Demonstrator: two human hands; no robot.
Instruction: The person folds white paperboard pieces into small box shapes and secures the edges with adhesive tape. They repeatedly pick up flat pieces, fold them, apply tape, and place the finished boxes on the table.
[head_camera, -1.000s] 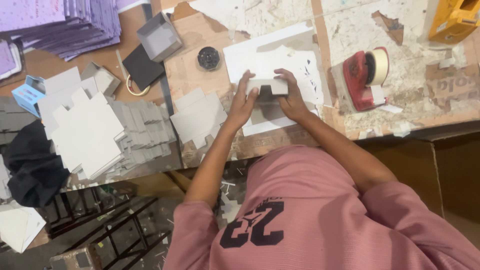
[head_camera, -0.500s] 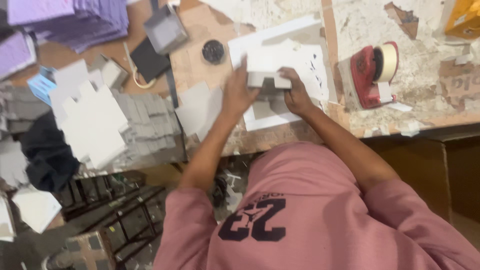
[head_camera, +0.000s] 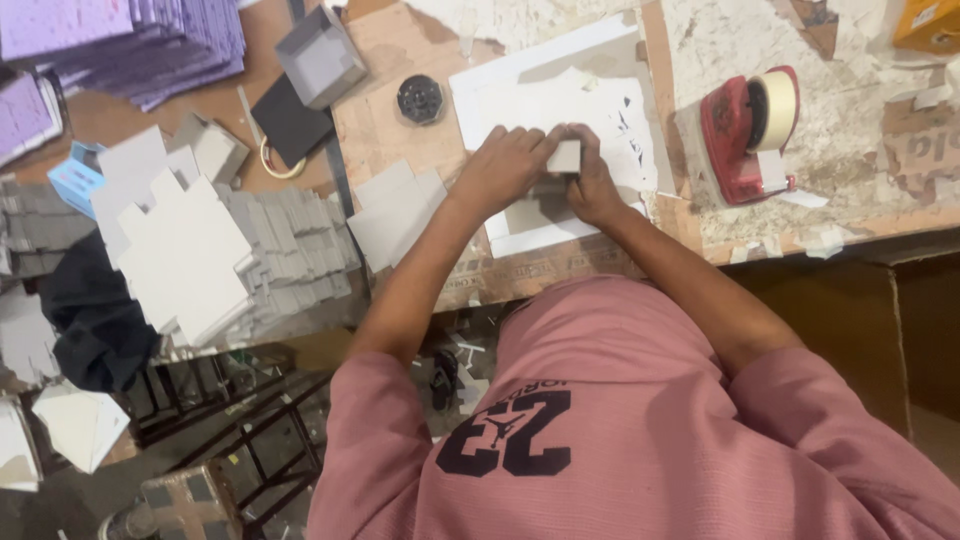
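Both my hands meet over a small grey card box on a white sheet at the middle of the worktable. My left hand grips its left side with the fingers curled over the top. My right hand pinches its right side. Most of the box is hidden by my fingers. Grey card pieces lie just left of my left forearm.
A red tape dispenser stands to the right. A round black lid, a folded grey box and purple sheets lie at the back left. Stacks of cut grey card fill the left side. The table's front edge runs along my right.
My hands have drawn together on the small box, and the view has shifted slightly. The flat white piece seen at my fingers before is now folded up between them.
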